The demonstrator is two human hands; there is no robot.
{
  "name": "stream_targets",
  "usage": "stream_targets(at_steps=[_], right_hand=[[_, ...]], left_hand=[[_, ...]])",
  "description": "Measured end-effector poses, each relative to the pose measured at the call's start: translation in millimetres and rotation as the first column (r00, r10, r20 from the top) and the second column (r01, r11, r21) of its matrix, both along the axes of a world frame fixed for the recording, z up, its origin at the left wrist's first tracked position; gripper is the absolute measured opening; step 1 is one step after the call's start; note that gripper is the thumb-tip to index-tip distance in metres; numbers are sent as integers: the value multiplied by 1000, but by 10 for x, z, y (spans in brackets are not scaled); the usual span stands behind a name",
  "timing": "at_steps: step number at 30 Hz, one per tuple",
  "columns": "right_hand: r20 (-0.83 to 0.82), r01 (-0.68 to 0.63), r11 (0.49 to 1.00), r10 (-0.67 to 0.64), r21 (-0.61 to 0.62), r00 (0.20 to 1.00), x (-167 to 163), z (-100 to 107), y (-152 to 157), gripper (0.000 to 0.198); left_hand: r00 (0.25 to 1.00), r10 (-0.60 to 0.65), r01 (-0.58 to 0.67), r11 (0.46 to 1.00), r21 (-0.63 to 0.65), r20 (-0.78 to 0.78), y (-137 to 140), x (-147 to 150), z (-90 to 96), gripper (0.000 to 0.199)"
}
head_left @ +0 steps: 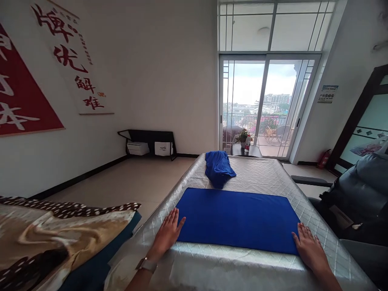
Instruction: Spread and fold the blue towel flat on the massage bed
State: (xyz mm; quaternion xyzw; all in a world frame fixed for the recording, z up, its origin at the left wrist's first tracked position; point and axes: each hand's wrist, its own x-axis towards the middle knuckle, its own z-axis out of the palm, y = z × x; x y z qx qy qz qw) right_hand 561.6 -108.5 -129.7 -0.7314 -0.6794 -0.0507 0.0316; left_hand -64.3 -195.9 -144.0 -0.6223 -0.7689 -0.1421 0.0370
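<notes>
Your left hand (167,235) lies flat, palm down, at the near-left corner of the blue cloth (238,219). Fingers are extended and only slightly spread; the fingertips touch the cloth's left edge, the palm rests on the silver quilted cover (266,173). Nothing is gripped. A watch (146,264) sits on that wrist.

Your right hand (309,247) lies flat at the cloth's near-right corner, fingers straight and close together, tips on the cloth's corner, heel on the cover. Nothing is gripped here either.

The blue cloth is spread flat as a smooth rectangle across the near part of the cover, long side running left to right between your hands. Beyond its far edge, just left of centre, a crumpled blue garment (218,168) lies in a heap, touching or nearly touching the cloth; you cannot tell which.

Left of the cloth, off the cover's edge, a brown spotted blanket (57,230) is bunched up. Far beyond the cloth, a sliding glass door (263,105) opens on a balcony.

Writing: a white wall banner (71,56) up and left of the cloth carries large red Chinese characters; a red banner (21,97) beside it carries white ones, cut off by the frame. A small notice (327,93) right of the door is too small to read.
</notes>
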Motion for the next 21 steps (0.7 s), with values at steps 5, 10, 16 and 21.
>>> stream_targets(at_steps=[5, 10, 16, 21], right_hand=[[-51, -232, 972, 234, 46, 971, -1065, 313, -13, 68], [-218, -477, 875, 450, -88, 866, -2219, 559, 35, 66], [-225, -490, 860, 453, -145, 863, -2523, 392, 67, 64], [-206, -448, 882, 416, -148, 886, -2359, 338, 102, 68]], left_hand=[[947, -309, 310, 951, 11, 83, 364, 1010, 209, 70], [845, -523, 527, 850, -5, 108, 722, 2021, 278, 69], [843, -527, 529, 848, 18, 109, 794, 2275, 113, 66], [890, -440, 447, 894, -34, 119, 806, 1995, 84, 72]])
